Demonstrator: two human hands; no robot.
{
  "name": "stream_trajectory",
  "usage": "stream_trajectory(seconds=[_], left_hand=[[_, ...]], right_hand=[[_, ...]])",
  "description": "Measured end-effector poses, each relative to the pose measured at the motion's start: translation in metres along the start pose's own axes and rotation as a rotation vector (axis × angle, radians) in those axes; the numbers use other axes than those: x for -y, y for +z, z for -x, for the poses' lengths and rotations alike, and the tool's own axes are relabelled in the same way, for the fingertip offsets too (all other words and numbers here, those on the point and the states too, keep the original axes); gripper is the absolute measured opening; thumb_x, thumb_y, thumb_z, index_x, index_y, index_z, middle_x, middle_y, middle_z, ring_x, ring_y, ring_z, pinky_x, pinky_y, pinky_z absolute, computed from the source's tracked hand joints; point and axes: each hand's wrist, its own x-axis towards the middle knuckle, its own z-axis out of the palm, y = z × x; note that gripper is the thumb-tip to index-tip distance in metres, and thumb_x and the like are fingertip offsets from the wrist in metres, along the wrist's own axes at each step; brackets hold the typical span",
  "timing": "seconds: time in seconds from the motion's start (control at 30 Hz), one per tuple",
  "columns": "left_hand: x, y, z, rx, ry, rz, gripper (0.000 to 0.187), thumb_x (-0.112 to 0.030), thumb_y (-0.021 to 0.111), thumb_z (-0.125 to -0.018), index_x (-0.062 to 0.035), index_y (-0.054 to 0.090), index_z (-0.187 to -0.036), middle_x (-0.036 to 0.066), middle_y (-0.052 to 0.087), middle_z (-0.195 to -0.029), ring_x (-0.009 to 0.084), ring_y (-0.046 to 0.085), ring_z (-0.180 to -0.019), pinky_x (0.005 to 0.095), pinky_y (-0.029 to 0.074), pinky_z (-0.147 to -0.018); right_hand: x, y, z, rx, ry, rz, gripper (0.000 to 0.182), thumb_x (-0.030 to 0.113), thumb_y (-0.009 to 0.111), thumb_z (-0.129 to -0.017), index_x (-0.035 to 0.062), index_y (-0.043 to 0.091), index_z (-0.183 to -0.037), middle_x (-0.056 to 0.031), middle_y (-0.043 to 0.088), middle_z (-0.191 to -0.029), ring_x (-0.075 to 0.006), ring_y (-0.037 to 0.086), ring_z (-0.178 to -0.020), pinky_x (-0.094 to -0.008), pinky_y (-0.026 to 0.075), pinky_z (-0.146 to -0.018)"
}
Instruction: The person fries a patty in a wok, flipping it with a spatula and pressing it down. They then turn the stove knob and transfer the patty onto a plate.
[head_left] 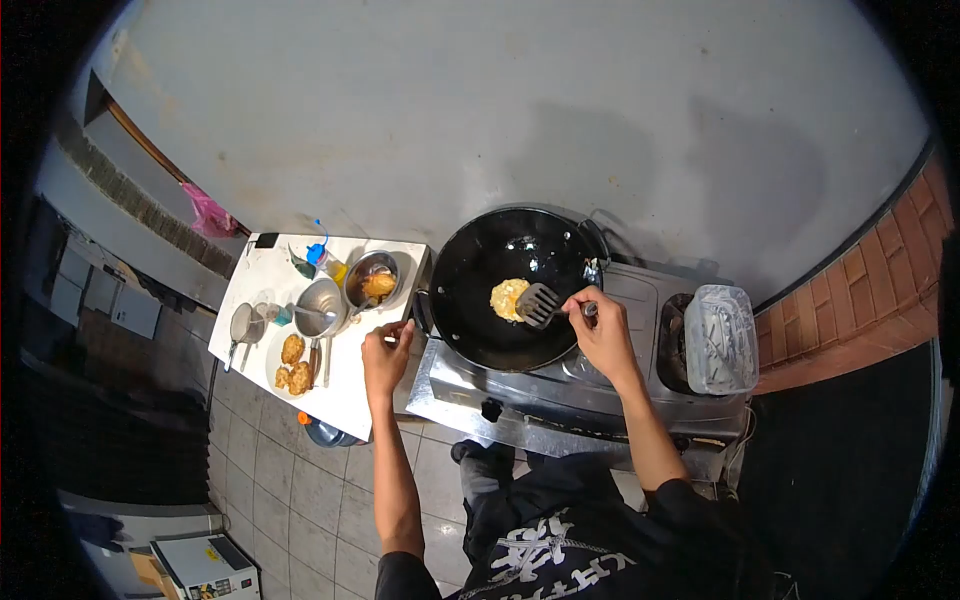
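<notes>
A black wok (480, 338) rests on the metal stove, with a round yellow-white egg (508, 298) near its middle. My right hand (600, 322) is closed round the handle of a slotted spatula (540, 306), whose head touches the egg's right edge. Left of the wok, my left hand (388, 350) hangs over the edge of the white table, its fingers curled close together by the wok's left handle (423, 313). Whether those fingers hold anything is too small to make out.
The white table (345, 375) bears a plate with browned fried pieces (293, 350), metal bowls (320, 300), a strainer (247, 323) and a blue-capped bottle (317, 254). A plastic container (720, 340) stands on the stove (470, 392) at the right. A grey wall rises behind.
</notes>
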Motion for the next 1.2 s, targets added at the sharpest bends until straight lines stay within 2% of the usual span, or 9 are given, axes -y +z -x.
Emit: stream_trajectory(seconds=[0.1,0.2,0.33,0.47,0.53,0.73,1.0,1.17,1.2], left_hand=[[0.000,0.004,-0.010,-0.003,0.027,-0.062,0.030,-0.025,0.072,-0.084,0.0042,0.071,-0.091,0.013,0.066,-0.067,0.0157,0.061,-0.056,0.0291,0.046,-0.055],[0.008,0.008,-0.020,0.039,0.027,-0.107,0.029,-0.027,0.073,-0.082,0.0016,0.072,-0.089,0.016,0.069,-0.072,0.0221,0.066,-0.062,0.0329,0.049,-0.061],[0.009,0.013,-0.029,0.050,0.029,-0.176,0.029,-0.028,0.074,-0.079,0.0004,0.072,-0.087,0.016,0.069,-0.074,0.0260,0.068,-0.068,0.0343,0.051,-0.066],[0.005,0.012,-0.030,0.028,0.060,-0.200,0.029,-0.029,0.073,-0.080,-0.0004,0.074,-0.087,0.016,0.069,-0.072,0.0220,0.066,-0.063,0.0343,0.049,-0.063],[0.007,0.015,-0.033,0.048,-0.006,-0.192,0.028,-0.026,0.075,-0.077,0.0005,0.073,-0.085,0.015,0.069,-0.073,0.0256,0.068,-0.066,0.0346,0.051,-0.065],[0.003,0.015,-0.034,0.044,-0.026,-0.203,0.028,-0.024,0.077,-0.074,0.0019,0.072,-0.083,0.015,0.069,-0.071,0.0263,0.068,-0.065,0.0348,0.051,-0.063],[0.000,0.013,-0.035,0.043,0.000,-0.183,0.029,-0.024,0.077,-0.074,0.0031,0.071,-0.082,0.016,0.069,-0.070,0.0244,0.068,-0.064,0.0329,0.050,-0.062],[0.007,0.012,-0.038,0.056,0.014,-0.192,0.028,-0.024,0.076,-0.075,0.0026,0.072,-0.082,0.015,0.069,-0.070,0.0231,0.068,-0.064,0.0327,0.050,-0.061],[0.008,0.012,-0.038,0.051,0.033,-0.178,0.028,-0.025,0.076,-0.076,0.0025,0.072,-0.083,0.015,0.069,-0.070,0.0230,0.068,-0.064,0.0327,0.050,-0.061]], right_hand=[[0.002,0.000,0.001,-0.026,-0.021,-0.022,0.011,0.005,0.062,-0.088,-0.0016,0.057,-0.082,-0.0073,0.054,-0.058,-0.0073,0.048,-0.048,-0.0272,0.035,-0.045],[0.000,-0.003,0.000,-0.031,0.001,-0.013,0.011,0.006,0.062,-0.088,-0.0009,0.057,-0.082,-0.0056,0.052,-0.057,-0.0059,0.045,-0.048,-0.0266,0.033,-0.045],[0.002,-0.003,-0.003,-0.088,-0.033,-0.038,0.011,0.007,0.063,-0.088,0.0000,0.058,-0.081,-0.0044,0.051,-0.056,-0.0060,0.044,-0.047,-0.0267,0.033,-0.045],[-0.001,0.004,-0.003,-0.094,-0.029,-0.050,0.011,0.007,0.063,-0.088,-0.0002,0.057,-0.082,-0.0057,0.052,-0.056,-0.0074,0.045,-0.048,-0.0275,0.033,-0.045],[-0.002,0.007,-0.005,-0.052,-0.048,-0.038,0.011,0.007,0.062,-0.088,-0.0007,0.056,-0.083,-0.0072,0.053,-0.058,-0.0091,0.047,-0.048,-0.0281,0.034,-0.045],[-0.010,0.024,-0.001,-0.035,0.024,-0.065,0.014,0.007,0.062,-0.089,-0.0014,0.054,-0.082,-0.0101,0.056,-0.059,-0.0108,0.053,-0.049,-0.0290,0.037,-0.046],[-0.020,0.036,0.006,-0.046,0.042,-0.077,0.012,0.007,0.061,-0.090,-0.0009,0.054,-0.084,-0.0085,0.053,-0.057,-0.0089,0.047,-0.047,-0.0282,0.034,-0.044],[-0.010,0.026,0.000,-0.083,-0.017,-0.083,0.010,0.006,0.061,-0.090,-0.0005,0.055,-0.085,-0.0067,0.053,-0.058,-0.0080,0.047,-0.047,-0.0272,0.035,-0.045],[-0.001,0.021,-0.003,-0.080,-0.029,-0.059,0.009,0.008,0.056,-0.093,0.0024,0.058,-0.087,0.0029,0.049,-0.058,-0.0026,0.044,-0.051,-0.0213,0.033,-0.047]])
